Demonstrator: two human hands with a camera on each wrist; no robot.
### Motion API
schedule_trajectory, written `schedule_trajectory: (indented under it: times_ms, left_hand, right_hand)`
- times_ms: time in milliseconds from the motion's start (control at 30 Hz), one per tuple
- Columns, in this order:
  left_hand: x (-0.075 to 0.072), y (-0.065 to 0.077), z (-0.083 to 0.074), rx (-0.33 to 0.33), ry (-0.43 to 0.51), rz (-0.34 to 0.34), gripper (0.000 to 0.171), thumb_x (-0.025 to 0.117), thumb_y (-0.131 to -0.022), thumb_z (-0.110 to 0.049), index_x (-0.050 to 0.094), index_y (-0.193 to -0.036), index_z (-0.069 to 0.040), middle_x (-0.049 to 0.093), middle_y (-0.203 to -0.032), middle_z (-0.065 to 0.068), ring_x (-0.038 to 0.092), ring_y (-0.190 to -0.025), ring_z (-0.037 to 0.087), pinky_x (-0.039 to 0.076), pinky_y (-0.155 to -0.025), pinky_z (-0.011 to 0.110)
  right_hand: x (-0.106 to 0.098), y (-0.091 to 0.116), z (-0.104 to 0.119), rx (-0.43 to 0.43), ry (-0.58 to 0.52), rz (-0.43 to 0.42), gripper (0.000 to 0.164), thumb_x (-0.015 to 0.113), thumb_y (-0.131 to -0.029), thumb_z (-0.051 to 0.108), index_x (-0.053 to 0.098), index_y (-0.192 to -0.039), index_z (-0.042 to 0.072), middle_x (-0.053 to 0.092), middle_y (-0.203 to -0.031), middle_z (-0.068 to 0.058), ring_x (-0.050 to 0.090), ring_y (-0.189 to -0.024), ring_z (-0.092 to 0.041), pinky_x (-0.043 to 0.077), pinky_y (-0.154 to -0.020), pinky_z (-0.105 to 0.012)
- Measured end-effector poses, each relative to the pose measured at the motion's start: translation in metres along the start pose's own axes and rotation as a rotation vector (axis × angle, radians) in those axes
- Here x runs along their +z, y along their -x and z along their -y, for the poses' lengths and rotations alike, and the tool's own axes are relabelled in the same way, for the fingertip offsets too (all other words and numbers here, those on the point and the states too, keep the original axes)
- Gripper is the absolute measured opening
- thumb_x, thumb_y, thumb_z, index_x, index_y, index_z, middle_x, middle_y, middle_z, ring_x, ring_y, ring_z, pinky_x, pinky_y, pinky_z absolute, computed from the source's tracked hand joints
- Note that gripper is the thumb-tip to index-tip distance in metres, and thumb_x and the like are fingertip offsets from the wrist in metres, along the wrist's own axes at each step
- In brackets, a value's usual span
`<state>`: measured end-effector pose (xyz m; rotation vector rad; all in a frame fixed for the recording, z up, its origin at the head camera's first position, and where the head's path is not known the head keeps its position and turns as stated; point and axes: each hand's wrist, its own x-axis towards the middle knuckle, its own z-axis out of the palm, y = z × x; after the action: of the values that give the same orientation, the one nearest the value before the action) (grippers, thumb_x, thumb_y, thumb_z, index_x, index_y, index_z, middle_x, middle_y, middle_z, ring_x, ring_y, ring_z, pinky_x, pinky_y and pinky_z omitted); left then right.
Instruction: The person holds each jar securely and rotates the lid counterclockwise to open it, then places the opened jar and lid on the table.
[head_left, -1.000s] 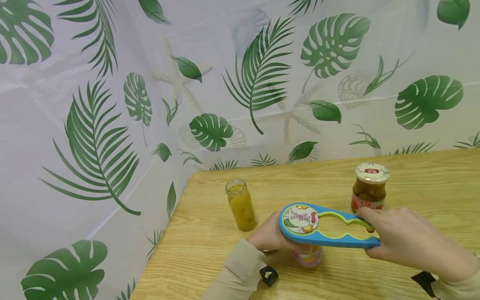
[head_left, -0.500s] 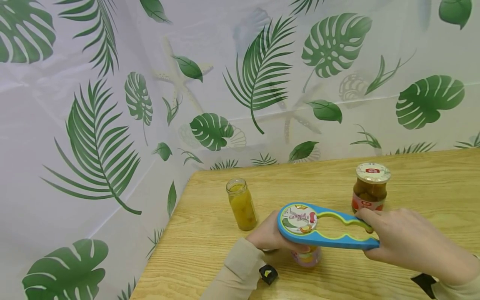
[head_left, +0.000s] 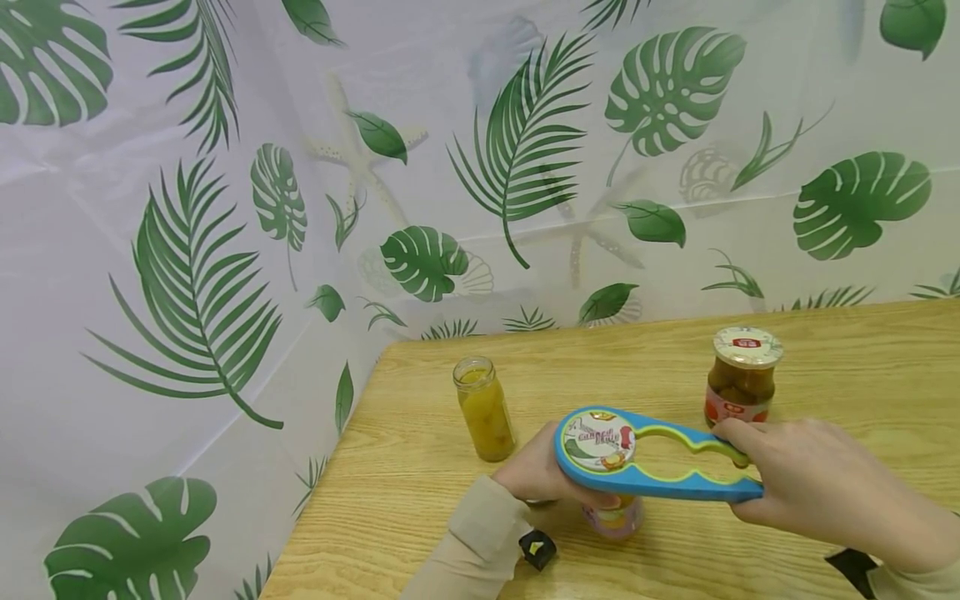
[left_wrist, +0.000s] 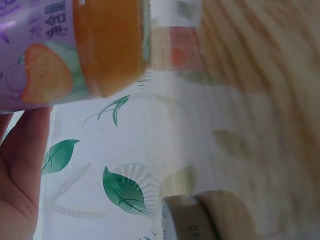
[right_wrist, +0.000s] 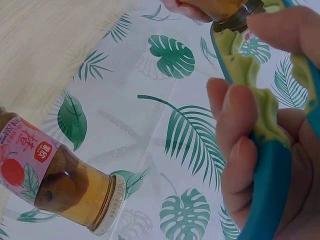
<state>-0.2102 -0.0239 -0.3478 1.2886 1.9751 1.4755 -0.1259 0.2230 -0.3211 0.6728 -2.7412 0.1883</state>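
Note:
In the head view my left hand (head_left: 546, 471) holds a jar (head_left: 617, 521) with orange contents, and its purple fruit label (left_wrist: 50, 75) shows in the left wrist view. A blue and lime-green jar opener (head_left: 693, 485) is fitted around its printed lid (head_left: 598, 440). My right hand (head_left: 817, 492) grips the opener's two handles at their right end. The right wrist view shows the fingers (right_wrist: 240, 115) curled around one handle, with the thumb on the other side. Much of the jar is hidden by the left hand and the opener.
An uncapped jar of yellow fruit (head_left: 486, 417) stands left of the hands on the wooden table (head_left: 420, 517). Behind the right hand stands a capped jar of brown fruit (head_left: 738, 383). A loose lid (left_wrist: 192, 220) lies near the left hand. Leaf-print sheets (head_left: 420, 183) hang behind.

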Motion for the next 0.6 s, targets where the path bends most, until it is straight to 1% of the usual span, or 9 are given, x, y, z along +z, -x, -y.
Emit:
schedule_trajectory:
  times_ms: [67, 133, 300, 367, 467, 600]
  left_hand:
    - [0.000, 0.000, -0.001, 0.006, -0.006, 0.010, 0.061, 0.074, -0.061, 0.011, 0.050, -0.117, 0.003, 0.058, -0.109, 0.011, 0.052, -0.096, 0.004, 0.040, -0.088, 0.024]
    - [0.000, 0.000, -0.003, -0.002, -0.026, 0.034, 0.063, 0.075, -0.061, 0.010, 0.049, -0.118, 0.002, 0.057, -0.110, 0.011, 0.051, -0.097, 0.003, 0.039, -0.088, 0.023]
    - [0.004, 0.000, -0.003, -0.015, -0.004, 0.099, 0.066, 0.074, -0.060, 0.013, 0.046, -0.120, 0.003, 0.054, -0.114, 0.014, 0.049, -0.098, 0.001, 0.037, -0.090, 0.023]
    - [0.005, 0.000, -0.002, -0.011, 0.014, 0.105, 0.067, 0.074, -0.060, 0.014, 0.046, -0.119, 0.003, 0.054, -0.113, 0.015, 0.050, -0.098, 0.002, 0.038, -0.090, 0.023]
    - [0.008, -0.001, 0.001, -0.009, 0.021, 0.119, 0.067, 0.074, -0.059, 0.014, 0.046, -0.119, 0.002, 0.055, -0.113, 0.013, 0.050, -0.097, 0.002, 0.038, -0.090, 0.023]
    - [0.010, -0.001, 0.000, -0.031, 0.065, 0.168, 0.068, 0.072, -0.060, 0.016, 0.044, -0.121, 0.003, 0.053, -0.114, 0.015, 0.049, -0.098, 0.001, 0.036, -0.092, 0.023]
  right_hand:
    - [0.000, 0.001, -0.001, 0.004, -0.002, 0.012, 0.046, 0.077, -0.054, 0.025, 0.056, -0.094, 0.012, 0.034, -0.052, 0.016, 0.027, -0.042, -0.002, 0.025, -0.038, -0.021]
    - [0.000, 0.001, -0.003, 0.005, -0.008, 0.035, 0.049, 0.078, -0.054, 0.026, 0.057, -0.096, 0.011, 0.037, -0.054, 0.016, 0.028, -0.043, -0.002, 0.026, -0.038, -0.021]
    - [-0.002, 0.003, -0.010, -0.002, -0.013, 0.059, 0.054, 0.079, -0.051, 0.027, 0.058, -0.098, 0.011, 0.044, -0.060, 0.015, 0.031, -0.045, -0.002, 0.028, -0.040, -0.022]
    - [-0.004, 0.003, -0.012, -0.001, -0.009, 0.068, 0.055, 0.079, -0.051, 0.027, 0.058, -0.099, 0.011, 0.043, -0.059, 0.016, 0.031, -0.045, -0.002, 0.028, -0.041, -0.022]
    - [-0.006, 0.004, -0.015, 0.002, -0.005, 0.101, 0.057, 0.078, -0.051, 0.026, 0.058, -0.102, 0.011, 0.042, -0.059, 0.016, 0.031, -0.046, -0.003, 0.028, -0.041, -0.023]
    - [-0.008, 0.005, -0.018, -0.003, -0.022, 0.123, 0.056, 0.078, -0.051, 0.024, 0.059, -0.102, 0.013, 0.040, -0.059, 0.017, 0.031, -0.046, -0.001, 0.028, -0.041, -0.022]
